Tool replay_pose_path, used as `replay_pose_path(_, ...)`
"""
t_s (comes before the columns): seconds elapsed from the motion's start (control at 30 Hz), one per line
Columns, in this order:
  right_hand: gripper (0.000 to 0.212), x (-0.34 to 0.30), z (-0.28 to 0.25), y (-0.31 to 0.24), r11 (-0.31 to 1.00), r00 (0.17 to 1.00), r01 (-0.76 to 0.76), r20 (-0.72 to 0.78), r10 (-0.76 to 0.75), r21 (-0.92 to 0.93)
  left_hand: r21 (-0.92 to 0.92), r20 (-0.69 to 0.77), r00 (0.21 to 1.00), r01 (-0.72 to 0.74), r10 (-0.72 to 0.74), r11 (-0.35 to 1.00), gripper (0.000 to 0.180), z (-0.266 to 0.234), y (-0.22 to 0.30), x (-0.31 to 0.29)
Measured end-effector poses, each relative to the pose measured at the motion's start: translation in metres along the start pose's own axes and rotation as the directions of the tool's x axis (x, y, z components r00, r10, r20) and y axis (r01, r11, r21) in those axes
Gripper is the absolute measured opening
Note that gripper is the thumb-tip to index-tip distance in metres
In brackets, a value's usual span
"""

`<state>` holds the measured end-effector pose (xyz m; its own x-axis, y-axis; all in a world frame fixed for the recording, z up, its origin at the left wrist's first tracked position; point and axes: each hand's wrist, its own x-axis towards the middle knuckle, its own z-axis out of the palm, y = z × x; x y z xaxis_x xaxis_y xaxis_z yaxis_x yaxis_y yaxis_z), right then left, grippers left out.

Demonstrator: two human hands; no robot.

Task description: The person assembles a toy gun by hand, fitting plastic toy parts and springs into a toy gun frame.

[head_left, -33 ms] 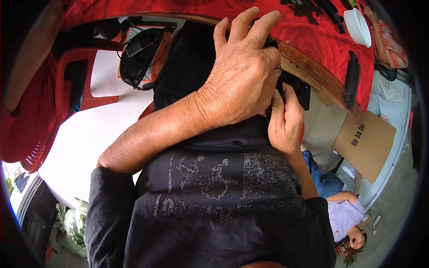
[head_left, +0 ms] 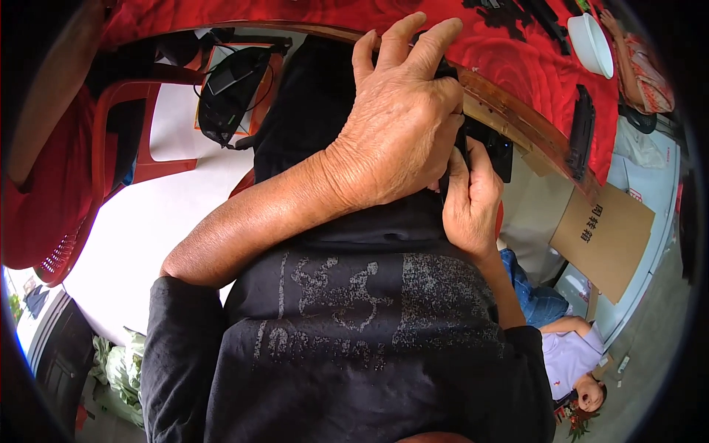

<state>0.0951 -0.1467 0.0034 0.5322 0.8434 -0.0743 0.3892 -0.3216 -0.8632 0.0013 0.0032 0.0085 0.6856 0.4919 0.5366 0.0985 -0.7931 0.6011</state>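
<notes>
Where the far side of the scene begins, a table under a red cloth printed with roses (head_left: 517,55) spans the view, its brown wooden edge (head_left: 513,112) curving from the far middle down to the right. On the cloth at the far right sit a round white bowl (head_left: 591,46), a cluster of thin black parts (head_left: 543,18) and a long black piece (head_left: 582,129) close to the rim. A flat brown cardboard piece (head_left: 609,240) stands at the right, with a person in a pale lilac shirt (head_left: 572,354) nearer. To the left, a red plastic chair (head_left: 140,88) frames a pale, glossy floor (head_left: 148,244), which stretches as far as the bare left forearm.

Just at the table edge, over the lap, the left hand (head_left: 406,118) lies palm down, three fingers spread toward the cloth; its underside is hidden, so I cannot tell its grip. The right hand (head_left: 476,196), touching or nearly touching it, pinches a narrow black piece (head_left: 461,139) between thumb and fingers. That piece is mostly covered, between the two hands. A black boxy device (head_left: 498,153) with a small blue light sits just beyond the right fingers, below the wooden edge.
</notes>
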Motion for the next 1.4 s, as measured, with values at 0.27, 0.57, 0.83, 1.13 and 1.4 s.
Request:
replay_pose_path(0.27, 0.01, 0.003, 0.001, -0.004, 0.985, 0.989, -0.113, 0.106, 0.1, 0.13, -0.144, 0.03, 0.998, 0.057, -0.053, 0.988, 0.012, 0.005, -0.004, -0.001)
replay_pose_path(0.57, 0.009, -0.003, 0.004, 0.005, 0.936, 0.984, -0.172, 0.094, 0.15, 0.307, -0.104, 0.039, 0.999, -0.029, 0.033, 0.994, 0.011, 0.002, -0.004, 0.0)
replay_pose_path(0.83, 0.009, 0.004, 0.002, -0.009, 0.986, 0.993, -0.064, -0.091, 0.079, 0.154, -0.015, -0.02, 1.0, -0.01, 0.009, 1.0, 0.019, 0.004, 0.009, -0.001)
replay_pose_path(1.13, 0.01, 0.013, 0.007, 0.007, 0.984, 0.983, -0.06, -0.16, 0.088, 0.17, 0.015, 0.067, 0.997, 0.041, -0.042, 0.999, 0.024, 0.01, 0.015, 0.001)
replay_pose_path(1.4, 0.01, 0.016, 0.008, 0.01, 0.999, 0.982, 0.01, -0.189, -0.003, 0.034, 0.102, 0.204, 0.978, 0.032, -0.053, 0.994, 0.029, 0.016, 0.011, 0.003)
